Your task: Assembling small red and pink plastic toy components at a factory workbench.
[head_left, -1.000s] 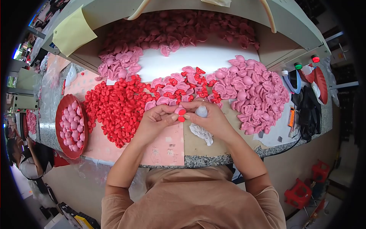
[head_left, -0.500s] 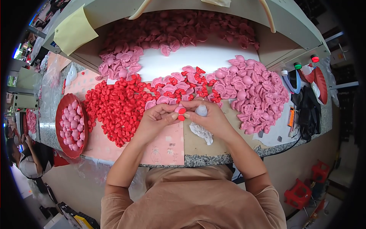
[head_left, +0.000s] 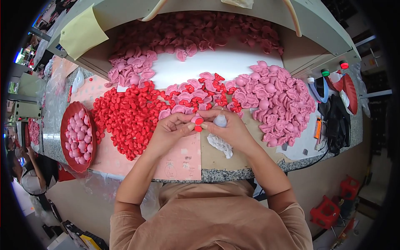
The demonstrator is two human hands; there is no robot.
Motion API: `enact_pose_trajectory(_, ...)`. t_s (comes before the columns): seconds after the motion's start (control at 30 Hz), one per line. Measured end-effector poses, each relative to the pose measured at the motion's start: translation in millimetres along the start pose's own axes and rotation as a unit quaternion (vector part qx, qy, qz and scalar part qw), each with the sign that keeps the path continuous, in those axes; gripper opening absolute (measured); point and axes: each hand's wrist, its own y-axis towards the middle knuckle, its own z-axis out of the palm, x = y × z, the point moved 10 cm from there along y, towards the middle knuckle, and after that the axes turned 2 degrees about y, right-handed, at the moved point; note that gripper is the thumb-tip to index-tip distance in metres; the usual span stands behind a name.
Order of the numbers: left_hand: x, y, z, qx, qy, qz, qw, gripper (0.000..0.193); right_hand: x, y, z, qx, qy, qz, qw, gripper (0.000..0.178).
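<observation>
My left hand (head_left: 175, 128) and my right hand (head_left: 233, 130) meet over the near middle of the bench. Between their fingertips they pinch a small pink and red moulded piece (head_left: 198, 121), its two flat red round ends facing me. A translucent squeeze bottle (head_left: 220, 121) is also tucked in my right hand, between thumb and fingers. Just beyond my fingers lie pink cupped pieces (head_left: 185, 97) with red pieces among them. To the left is a heap of small red pieces (head_left: 129, 118); to the right, a heap of pink shell-like pieces (head_left: 279, 98).
A red scalloped dish (head_left: 66, 154) of pink balls stands far left. Crumpled white tissue (head_left: 221, 146) lies below my right hand. A grey hooded box (head_left: 316, 37) arches over more pink pieces at the back. Right are an orange tube (head_left: 318, 128) and a black strap (head_left: 336, 123).
</observation>
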Motion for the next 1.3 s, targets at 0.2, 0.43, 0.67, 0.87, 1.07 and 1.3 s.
enact_pose_trajectory(0.2,1.5,0.4,-0.9,0.0,-0.001,-0.002,1.0,0.022,1.8,0.5,0.1,0.005,-0.015,-0.02,1.0,0.031)
enact_pose_trajectory(0.43,-0.1,0.4,0.1,0.005,-0.001,0.001,1.0,0.022,1.5,0.3,0.0,0.005,-0.002,-0.012,1.0,0.031)
enact_pose_trajectory(0.67,0.1,0.0,0.3,0.001,0.002,-0.004,1.0,0.019,6.3,-1.2,-0.5,0.003,-0.038,-0.033,0.999,0.031)
enact_pose_trajectory(0.87,1.3,0.0,-1.8,-0.002,0.001,-0.001,1.0,0.019,6.2,-0.6,0.1,0.001,-0.019,-0.023,1.0,0.031)
enact_pose_trajectory(1.07,-2.1,0.4,1.6,0.009,0.003,-0.003,1.0,0.023,5.8,0.3,-0.2,0.001,-0.009,-0.02,1.0,0.03)
enact_pose_trajectory(1.3,-2.3,1.0,2.5,0.012,0.002,0.0,1.0,0.023,4.9,0.7,-0.6,0.003,-0.011,-0.018,1.0,0.031)
